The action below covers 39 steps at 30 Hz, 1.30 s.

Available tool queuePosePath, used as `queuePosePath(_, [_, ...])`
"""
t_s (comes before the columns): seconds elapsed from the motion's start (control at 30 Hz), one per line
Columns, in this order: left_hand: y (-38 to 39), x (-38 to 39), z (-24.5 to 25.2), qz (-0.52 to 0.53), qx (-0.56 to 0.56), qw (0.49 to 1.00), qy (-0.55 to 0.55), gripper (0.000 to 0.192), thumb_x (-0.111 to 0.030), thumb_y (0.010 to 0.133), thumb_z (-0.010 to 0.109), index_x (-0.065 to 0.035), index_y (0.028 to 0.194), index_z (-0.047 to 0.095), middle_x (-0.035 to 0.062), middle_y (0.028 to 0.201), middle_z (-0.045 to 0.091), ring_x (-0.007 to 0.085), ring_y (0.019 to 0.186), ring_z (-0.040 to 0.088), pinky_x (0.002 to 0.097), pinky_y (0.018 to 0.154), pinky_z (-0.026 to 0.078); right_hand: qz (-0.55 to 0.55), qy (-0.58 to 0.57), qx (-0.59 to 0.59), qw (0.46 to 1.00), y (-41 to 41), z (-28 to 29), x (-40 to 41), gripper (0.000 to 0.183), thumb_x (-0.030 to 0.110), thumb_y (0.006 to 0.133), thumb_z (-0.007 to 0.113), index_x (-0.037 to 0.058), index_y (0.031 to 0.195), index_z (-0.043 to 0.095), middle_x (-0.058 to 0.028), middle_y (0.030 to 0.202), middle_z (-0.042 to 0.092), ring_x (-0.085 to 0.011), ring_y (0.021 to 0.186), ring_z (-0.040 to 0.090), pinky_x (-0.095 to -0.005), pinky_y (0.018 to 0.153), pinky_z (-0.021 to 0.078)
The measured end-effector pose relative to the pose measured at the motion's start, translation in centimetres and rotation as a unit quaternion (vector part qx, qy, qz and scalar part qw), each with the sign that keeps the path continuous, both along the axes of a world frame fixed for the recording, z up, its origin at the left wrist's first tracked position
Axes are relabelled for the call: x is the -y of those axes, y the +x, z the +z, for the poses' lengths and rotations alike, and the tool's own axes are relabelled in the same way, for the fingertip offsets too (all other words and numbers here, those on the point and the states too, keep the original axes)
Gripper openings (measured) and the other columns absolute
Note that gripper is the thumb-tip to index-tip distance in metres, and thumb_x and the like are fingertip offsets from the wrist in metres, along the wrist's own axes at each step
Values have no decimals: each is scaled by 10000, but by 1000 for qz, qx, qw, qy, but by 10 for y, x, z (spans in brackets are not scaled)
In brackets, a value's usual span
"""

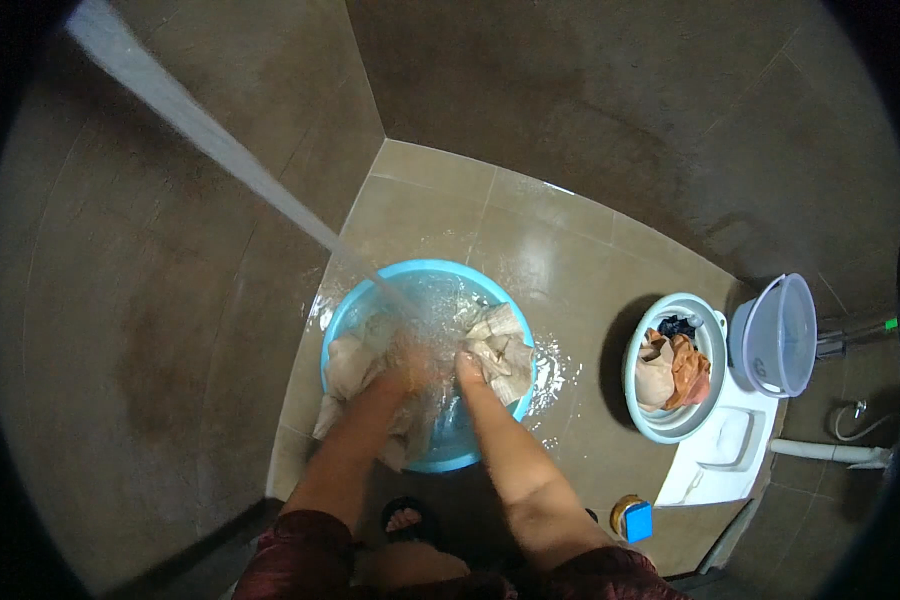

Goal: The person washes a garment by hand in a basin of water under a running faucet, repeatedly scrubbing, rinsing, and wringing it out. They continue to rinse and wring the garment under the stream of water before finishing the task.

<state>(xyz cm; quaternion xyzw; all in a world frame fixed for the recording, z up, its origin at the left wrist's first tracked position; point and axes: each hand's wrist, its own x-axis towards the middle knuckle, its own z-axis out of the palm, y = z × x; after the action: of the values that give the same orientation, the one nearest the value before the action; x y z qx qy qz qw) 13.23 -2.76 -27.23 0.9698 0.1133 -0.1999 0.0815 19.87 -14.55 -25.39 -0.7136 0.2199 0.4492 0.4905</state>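
A round blue plastic tub [429, 268] of water stands on the tiled floor before me. A pale beige cloth garment [501, 352] lies in it, bunched at the right and spread over the left rim. A stream of water [247, 172] falls from the upper left into the tub, splashing close to my left hand. My left hand [409, 364] is in the splash at the cloth's left part, blurred, its fingers hidden. My right hand [471, 366] is closed on the bunched cloth at the tub's right side.
A pale tub [630, 375] holding orange, beige and dark clothes stands at the right, beside a lilac bucket [781, 337] and a white squat toilet pan [727, 450]. A blue block [638, 521] sits near my right arm. Walls rise left and behind; the floor is wet.
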Motion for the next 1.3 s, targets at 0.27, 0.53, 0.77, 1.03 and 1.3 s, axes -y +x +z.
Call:
queuePosePath(0.27, [-16,23,93,88,-24,995,38,537,-274,695,591,-74,1178,467,174,1183,480,331,1075,459,409,912,371,-167,418,-98,887,12,37,33,573,413,790,555,90,1239,405,-106,1232,467,-297,1144,411,-460,985,271])
queuePosePath(0.53, [-49,74,247,-48,268,935,-228,277,-154,618,612,-82,884,582,120,1084,550,298,986,521,374,828,409,-231,655,-215,687,-14,127,34,722,596,758,505,46,1219,419,-166,1150,494,-319,1057,467,-454,920,365])
queuePosePath(0.77, [-44,149,281,-111,415,877,-216,284,-224,629,654,-67,849,566,78,1125,517,260,1145,399,540,942,239,-59,740,-349,572,16,142,5,403,305,844,530,29,1130,463,-106,967,546,-184,855,541,-334,723,464])
queuePosePath(1.03, [-4,99,224,75,536,758,-364,201,-153,606,674,-65,659,502,71,691,535,246,683,500,401,740,388,-220,710,-43,668,-22,138,37,193,214,842,532,40,926,546,-62,855,570,-132,732,557,-265,615,480])
queuePosePath(1.3, [-11,5,146,191,481,855,-46,232,-206,657,699,-64,814,603,175,1093,501,311,918,496,409,789,385,-270,391,273,836,-19,206,42,262,104,759,606,-10,990,558,-90,966,559,-187,861,544,-312,792,440])
